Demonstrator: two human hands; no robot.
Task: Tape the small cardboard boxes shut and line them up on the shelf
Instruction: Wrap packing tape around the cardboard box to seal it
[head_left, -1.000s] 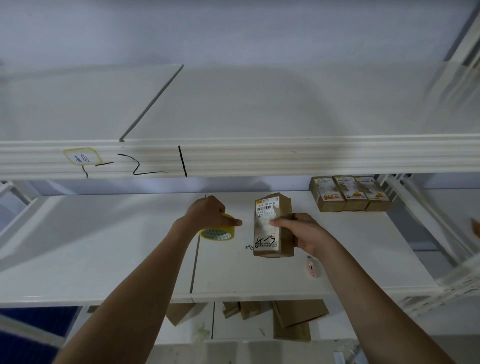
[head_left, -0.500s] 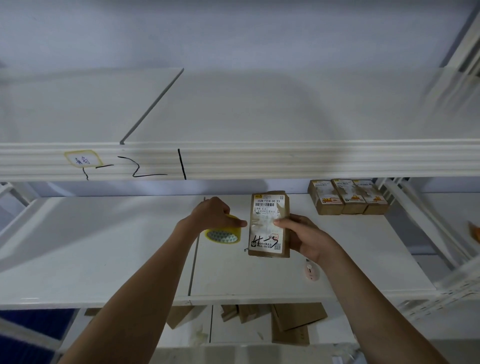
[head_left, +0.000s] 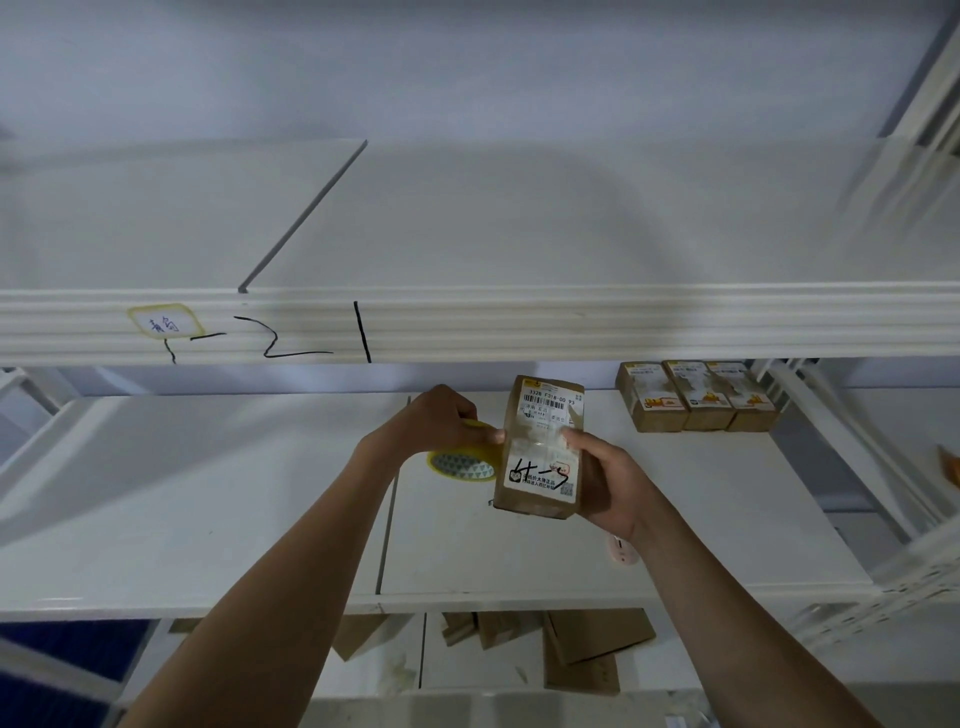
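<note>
The right hand (head_left: 608, 486) has its grip wrapped around the small brown box (head_left: 540, 447), held up over the shelf (head_left: 208, 493), and the left hand (head_left: 441, 418) grips the yellow tape roll (head_left: 462, 460) touching its side (it looks light and stiff, easy to hold by its sides).

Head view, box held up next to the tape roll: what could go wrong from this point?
1. The right hand grips the box by one side in mid-air, unsupported, so pressing tape on could twist it or make it slip.
2. The left hand holds the tape roll tight against the box; the strip may go on crooked or wrinkle.
3. A small pink object lies on the shelf under the right wrist and could get knocked off.
</note>
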